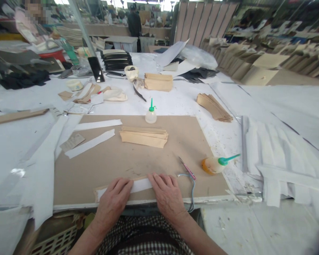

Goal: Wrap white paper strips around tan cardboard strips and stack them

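1. Nearest: my left hand [116, 194] and right hand [166, 193], backs up, fingers close together, resting on a narrow white flat strip [141, 185]. Thumbs hidden; can't tell if they pinch.
2. Strip sits under both sets of fingers, bare between them, on a thin tan leather-like strip [139, 177] that peeks past its far edge and left end.
3. Doing it well: I'd press evenly, smooth from the gap outward, hold both edges parallel, watch for creases.
4. Long axis runs left-right across my fingers, left end slightly nearer me. Right end hidden under right hand.
5. Right of right fingers: slim pink pen-like tool [187, 168], slanting away and left.
6. Beyond fingertips: stack of tan leather-like strips [143, 137], also lengthwise left-right, its right end slightly nearer.
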{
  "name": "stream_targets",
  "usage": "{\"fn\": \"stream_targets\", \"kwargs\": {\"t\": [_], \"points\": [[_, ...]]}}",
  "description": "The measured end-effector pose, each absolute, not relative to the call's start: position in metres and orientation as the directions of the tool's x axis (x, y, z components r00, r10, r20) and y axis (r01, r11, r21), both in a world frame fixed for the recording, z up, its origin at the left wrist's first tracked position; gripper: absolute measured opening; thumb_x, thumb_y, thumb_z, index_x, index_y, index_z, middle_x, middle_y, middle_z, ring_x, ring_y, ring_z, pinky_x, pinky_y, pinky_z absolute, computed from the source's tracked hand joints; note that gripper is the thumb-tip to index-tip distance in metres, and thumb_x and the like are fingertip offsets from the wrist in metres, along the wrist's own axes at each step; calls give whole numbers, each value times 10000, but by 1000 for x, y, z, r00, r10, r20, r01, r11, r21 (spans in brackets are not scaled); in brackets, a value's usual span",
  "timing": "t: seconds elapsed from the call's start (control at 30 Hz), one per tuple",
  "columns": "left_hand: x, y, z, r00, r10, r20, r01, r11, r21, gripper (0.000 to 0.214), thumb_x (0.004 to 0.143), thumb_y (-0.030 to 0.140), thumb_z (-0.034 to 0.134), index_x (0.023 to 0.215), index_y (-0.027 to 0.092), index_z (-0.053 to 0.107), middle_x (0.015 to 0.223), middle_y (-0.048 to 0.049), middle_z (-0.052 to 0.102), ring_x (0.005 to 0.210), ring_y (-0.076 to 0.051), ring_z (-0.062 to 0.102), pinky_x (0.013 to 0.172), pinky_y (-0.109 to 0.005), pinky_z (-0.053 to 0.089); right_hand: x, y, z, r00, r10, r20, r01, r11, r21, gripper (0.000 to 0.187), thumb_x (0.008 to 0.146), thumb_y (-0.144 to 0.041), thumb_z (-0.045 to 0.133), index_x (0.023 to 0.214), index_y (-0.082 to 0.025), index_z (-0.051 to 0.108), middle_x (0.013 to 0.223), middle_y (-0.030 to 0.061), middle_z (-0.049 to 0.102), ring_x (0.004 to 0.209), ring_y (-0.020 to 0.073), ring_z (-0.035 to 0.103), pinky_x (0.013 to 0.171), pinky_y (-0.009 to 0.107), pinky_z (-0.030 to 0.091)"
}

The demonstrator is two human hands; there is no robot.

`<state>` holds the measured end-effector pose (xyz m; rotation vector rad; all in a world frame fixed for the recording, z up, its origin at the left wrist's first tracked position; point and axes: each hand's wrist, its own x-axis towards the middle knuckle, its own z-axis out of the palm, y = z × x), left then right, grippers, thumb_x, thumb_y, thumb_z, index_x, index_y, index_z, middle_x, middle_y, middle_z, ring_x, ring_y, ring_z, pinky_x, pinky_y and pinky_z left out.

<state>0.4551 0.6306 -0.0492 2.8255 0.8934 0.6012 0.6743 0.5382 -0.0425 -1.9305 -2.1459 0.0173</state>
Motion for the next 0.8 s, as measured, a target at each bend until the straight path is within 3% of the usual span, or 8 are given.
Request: {"fn": "stream_targets", "kwargs": {"t": [0.13,0.23,0.47,0.7,0.8], "points": [[450,625,-43,681,651,337,551,-758,350,205,1015,211,480,1154,190,628,1087,-88,662,1032,-264,566,934,-426,505,673,541,-38,-92,975,204,988,114,-99,506,914,-89,568,1410,-183,550,1339,87,626,1108,299,510,953,472,387],[442,624,-38,618,717,322,605,-696,387,139,1004,233,518,1078,220,634,1096,-58,661,1031,-232,587,932,-382,516,674,544,-40,-90,965,245,992,107,-59,505,893,-65,579,1382,-192,586,1293,75,652,1084,300,522,927,469,400],[378,637,-38,344,874,344,763,-473,440,196,977,284,558,1140,190,614,1143,-103,628,1076,-252,603,944,-423,525,679,550,-46,-59,955,290,991,92,-100,446,901,-57,538,1283,-240,676,1334,81,619,1158,309,518,940,459,434],[366,645,-42,430,853,297,745,-521,417,197,975,265,552,1122,232,679,1117,-69,645,1045,-239,593,923,-394,521,665,561,-27,-63,956,288,996,79,-41,367,870,-41,563,1185,-159,711,1302,127,635,1147,350,516,959,525,441],[367,644,-42,473,831,294,737,-556,384,210,1000,247,515,1123,227,684,1116,-75,644,1036,-244,575,930,-408,500,639,570,-23,-116,946,304,987,144,-70,426,859,-20,563,1268,-96,658,1293,169,624,1131,352,512,952,523,461]]}}
